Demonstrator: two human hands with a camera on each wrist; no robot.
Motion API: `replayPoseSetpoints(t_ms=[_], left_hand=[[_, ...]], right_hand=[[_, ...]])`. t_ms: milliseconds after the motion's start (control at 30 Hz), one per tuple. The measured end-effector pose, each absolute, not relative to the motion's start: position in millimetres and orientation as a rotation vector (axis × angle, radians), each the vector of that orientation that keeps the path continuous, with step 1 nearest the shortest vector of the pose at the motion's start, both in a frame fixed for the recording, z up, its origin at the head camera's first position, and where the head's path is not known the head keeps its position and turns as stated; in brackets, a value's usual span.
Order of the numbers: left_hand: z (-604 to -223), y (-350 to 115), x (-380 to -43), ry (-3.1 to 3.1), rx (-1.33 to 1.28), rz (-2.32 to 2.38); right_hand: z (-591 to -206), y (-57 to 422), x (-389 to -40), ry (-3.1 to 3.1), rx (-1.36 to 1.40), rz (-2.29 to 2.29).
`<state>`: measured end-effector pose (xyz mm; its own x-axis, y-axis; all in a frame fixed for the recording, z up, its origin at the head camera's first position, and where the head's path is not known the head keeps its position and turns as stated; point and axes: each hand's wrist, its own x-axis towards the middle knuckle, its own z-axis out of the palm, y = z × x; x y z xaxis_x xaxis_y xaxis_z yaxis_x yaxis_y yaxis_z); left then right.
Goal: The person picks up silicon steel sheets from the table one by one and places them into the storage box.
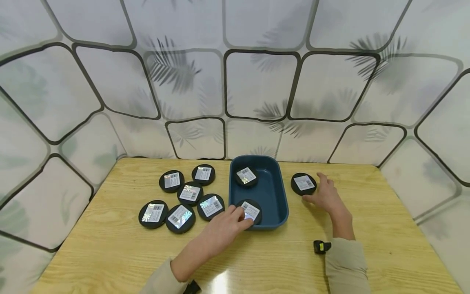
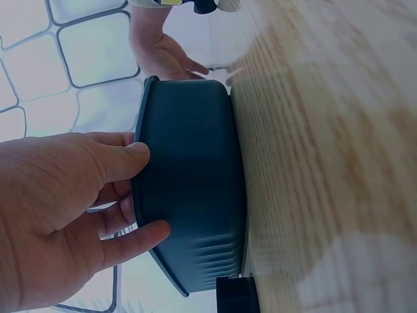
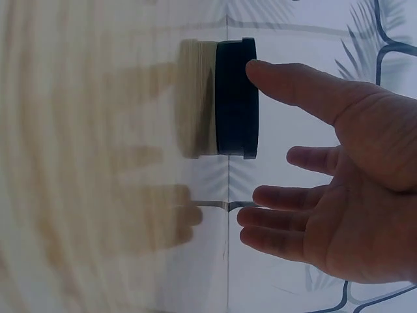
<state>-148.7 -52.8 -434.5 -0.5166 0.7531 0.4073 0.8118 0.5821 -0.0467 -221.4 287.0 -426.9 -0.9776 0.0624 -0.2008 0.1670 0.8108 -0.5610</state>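
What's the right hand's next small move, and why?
Probably curl the right hand in to grip the black disc right of the blue bin: the thumb is at its edge, but the other fingers are spread, not wrapped around it.

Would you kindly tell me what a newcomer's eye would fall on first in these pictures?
Probably the blue bin toward the far side of the wooden table, holding two labelled black discs, the left hand at its near rim. Next, perhaps, the cluster of six discs to its left, and the lone disc to its right, beside the right hand.
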Motion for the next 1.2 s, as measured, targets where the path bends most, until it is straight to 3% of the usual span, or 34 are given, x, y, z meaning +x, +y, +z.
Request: replayPoseSetpoints(t_ms=[1200], left_hand=[[-431.8, -53.5, -147.4, -2.520, -1.274, -0.192]], right_hand=[[-444.8, 283.4, -232.3, 2.855, 0.091, -0.887]])
